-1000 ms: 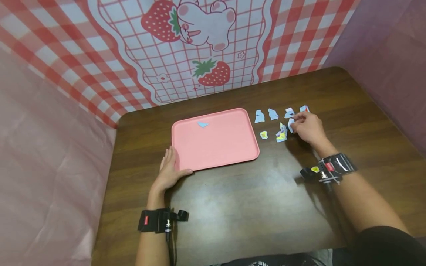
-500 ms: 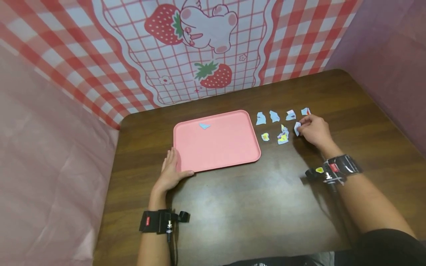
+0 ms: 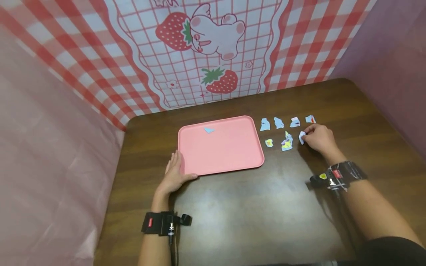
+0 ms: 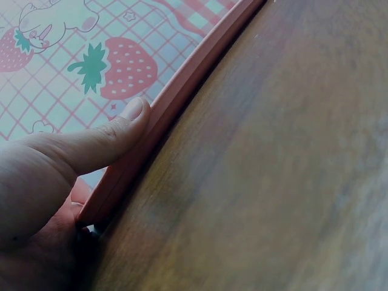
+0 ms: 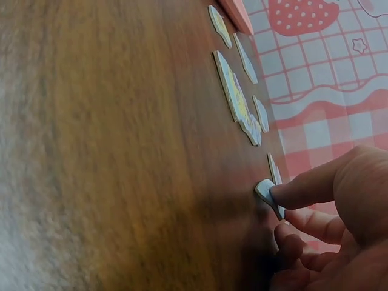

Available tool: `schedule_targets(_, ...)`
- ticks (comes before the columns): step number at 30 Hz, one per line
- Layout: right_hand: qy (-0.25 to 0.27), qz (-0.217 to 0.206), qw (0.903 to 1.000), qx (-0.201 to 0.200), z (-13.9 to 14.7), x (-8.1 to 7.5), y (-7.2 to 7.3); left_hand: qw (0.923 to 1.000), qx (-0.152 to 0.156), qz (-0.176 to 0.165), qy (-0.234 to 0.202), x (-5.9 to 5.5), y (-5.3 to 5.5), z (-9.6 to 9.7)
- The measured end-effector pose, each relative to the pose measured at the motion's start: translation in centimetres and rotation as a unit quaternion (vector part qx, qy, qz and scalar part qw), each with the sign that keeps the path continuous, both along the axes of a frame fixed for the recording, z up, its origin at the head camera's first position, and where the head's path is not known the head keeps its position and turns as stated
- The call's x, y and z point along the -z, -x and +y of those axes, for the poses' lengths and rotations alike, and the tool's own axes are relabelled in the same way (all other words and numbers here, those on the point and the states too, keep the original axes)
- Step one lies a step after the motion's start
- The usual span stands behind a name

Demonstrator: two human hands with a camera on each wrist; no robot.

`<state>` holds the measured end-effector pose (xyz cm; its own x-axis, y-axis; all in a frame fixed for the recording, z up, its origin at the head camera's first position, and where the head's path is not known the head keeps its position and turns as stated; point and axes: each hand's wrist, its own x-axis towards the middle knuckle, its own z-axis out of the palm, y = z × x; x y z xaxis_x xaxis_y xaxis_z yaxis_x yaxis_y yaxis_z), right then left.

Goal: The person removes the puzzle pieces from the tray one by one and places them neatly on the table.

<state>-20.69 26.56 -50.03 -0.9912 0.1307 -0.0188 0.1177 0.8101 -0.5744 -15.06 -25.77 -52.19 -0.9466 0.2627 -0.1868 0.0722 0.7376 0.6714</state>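
My right hand (image 3: 320, 139) pinches a small pale-blue puzzle piece (image 3: 302, 137) between thumb and fingers, just over the table. In the right wrist view the thumb lies on the piece's (image 5: 265, 190) face. Left of it lies a blue, yellow and purple puzzle piece (image 3: 287, 142), then a small yellow one (image 3: 269, 143). Behind them is a row of light-blue pieces, among them one with a red patch (image 3: 311, 119). My left hand (image 3: 173, 175) rests straight-fingered at the near left corner of a pink tray (image 3: 221, 151), its thumb (image 4: 124, 130) touching the front rim.
One light-blue puzzle piece (image 3: 209, 130) lies inside the tray near its back edge. The brown wooden table (image 3: 239, 214) meets a red-and-white checked strawberry cloth (image 3: 219, 81) at the back. Pink fabric (image 3: 50, 155) hangs at the left.
My right hand has drawn the pale-blue puzzle piece a little to the right, away from the yellow and purple one. My left hand stays at the tray corner. The head view has shifted slightly.
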Motion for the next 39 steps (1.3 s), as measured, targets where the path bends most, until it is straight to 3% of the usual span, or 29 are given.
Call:
schedule_targets(10, -0.007, 0.002, 1.0, -0.005, 0.1, 0.4, -0.4, 0.9999, -0.006, -0.004, -0.014, 0.2, -0.6, 0.2)
schedule_targets(15, 0.005, 0.037, 0.9992, 0.01, -1.2, -0.4, 0.1, 0.9999, -0.009, 0.001, -0.012, 0.5, -0.5, 0.2)
schedule_targets(20, 0.026, 0.076, 0.9968, -0.002, -4.4, -2.0, 1.1, 0.9998, -0.013, 0.004, -0.012, 0.4, -0.6, 0.0)
schedule_targets(24, 0.047, 0.08, 0.9955, -0.018, -7.4, -2.8, 1.9, 0.9998, -0.012, 0.009, -0.016, 0.3, -0.5, -0.1)
schedule_targets(39, 0.052, 0.043, 0.9915, -0.111, -18.2, -2.4, 4.5, 0.9998, -0.008, 0.007, -0.019, -0.4, -0.4, 0.1)
